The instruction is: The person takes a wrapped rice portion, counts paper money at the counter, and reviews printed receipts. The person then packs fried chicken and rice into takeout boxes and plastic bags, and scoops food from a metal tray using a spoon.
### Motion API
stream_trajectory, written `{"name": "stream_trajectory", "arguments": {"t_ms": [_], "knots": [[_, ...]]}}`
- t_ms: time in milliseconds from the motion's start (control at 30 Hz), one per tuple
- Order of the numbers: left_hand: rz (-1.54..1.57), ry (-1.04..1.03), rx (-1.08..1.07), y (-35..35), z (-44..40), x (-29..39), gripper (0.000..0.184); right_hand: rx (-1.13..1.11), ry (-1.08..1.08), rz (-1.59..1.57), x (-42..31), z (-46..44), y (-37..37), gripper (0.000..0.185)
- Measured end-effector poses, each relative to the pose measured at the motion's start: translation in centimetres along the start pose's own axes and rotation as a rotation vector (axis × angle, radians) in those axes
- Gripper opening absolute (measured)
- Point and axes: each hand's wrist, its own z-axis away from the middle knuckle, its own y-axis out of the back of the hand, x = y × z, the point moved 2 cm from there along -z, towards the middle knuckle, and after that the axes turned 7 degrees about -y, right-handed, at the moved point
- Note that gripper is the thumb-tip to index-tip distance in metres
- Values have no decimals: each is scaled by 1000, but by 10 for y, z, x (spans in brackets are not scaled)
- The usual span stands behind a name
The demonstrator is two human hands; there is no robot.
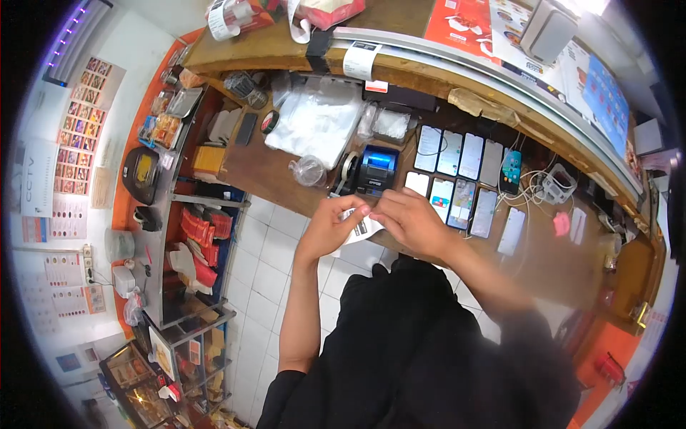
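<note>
Both hands meet near the counter's front edge, fingertips nearly touching. My left hand (336,224) pinches a white printed paper slip (362,226) with a dark code on it. My right hand (413,220) has its fingers closed at the slip's upper right edge. Just beyond the hands stands a small black and blue printer (377,170). A roll of tape (349,170) is beside the printer on its left. Several phones (450,153) lie in two rows on the counter to the right of the printer, some with lit screens.
White plastic bags (314,118) and a clear cup (308,171) sit on the counter (268,175). White cables (532,187) tangle at the right. A raised wooden shelf (407,68) runs above the counter. Shelving with red packets (202,236) stands left.
</note>
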Motion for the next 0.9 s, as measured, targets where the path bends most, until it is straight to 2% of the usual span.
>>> {"name": "stream_trajectory", "arguments": {"t_ms": [67, 133, 200, 233, 267, 300, 333, 367, 400, 433, 467, 500, 600, 633, 667, 700, 767, 800, 867, 900], "knots": [[73, -58, 79, 3, -8, -5, 18, 58, 81, 53, 6, -3, 15, 17], [147, -111, 173, 13, -15, -1, 20, 34, -99, -58, 19, -5, 45, 15], [-224, -66, 335, 30, -25, 6, 27, 107, -59, -55, 19, -8, 80, 15], [-342, -333, 294, 24, -34, 3, 27, -2, -106, -18, 6, -14, 91, 18], [-338, -315, 306, 13, -45, 7, 27, -117, -155, 18, -4, -18, 97, 21], [-272, -464, 142, -6, -56, 18, 27, -144, -157, 10, -2, -23, 95, 21], [-198, -606, -23, -16, -60, 25, 28, -154, -55, 95, 0, -28, 91, 21], [-131, -438, -64, -13, -63, 24, 28, -162, 49, 175, 2, -33, 86, 21], [-68, -283, -104, -8, -68, 19, 29, -284, -165, 121, 3, -40, 100, 22], [41, -212, 27, -1, -70, 10, 27, -253, -183, 186, 3, -41, 117, 23], [103, -196, 107, 6, -71, -2, 28, -119, -70, 362, -1, -37, 138, 21], [168, -187, 148, 11, -73, -4, 29, -232, -146, 198, 7, -47, 158, 19], [309, -159, 259, 2, -80, -16, 32, 69, -405, 29, 17, -69, 186, 20], [371, -133, 319, -3, -85, -19, 33, 200, -319, -72, 18, -83, 186, 21], [358, -23, 331, -7, -88, -18, 32, 326, -231, -175, 25, -97, 185, 22], [338, -53, 355, -13, -94, -19, 32, 319, -227, -171, 40, -113, 181, 22], [403, -88, 380, -32, -105, -29, 30, 608, -59, 172, 62, -132, 173, 19], [431, -40, 328, -39, -107, -35, 29, 603, -58, 172, 67, -134, 169, 19], [430, -10, 247, -46, -109, -37, 29, 639, 57, 523, 64, -136, 158, 14], [305, -26, 221, -45, -108, -37, 28, 642, 49, 497, 66, -136, 155, 15]]}}
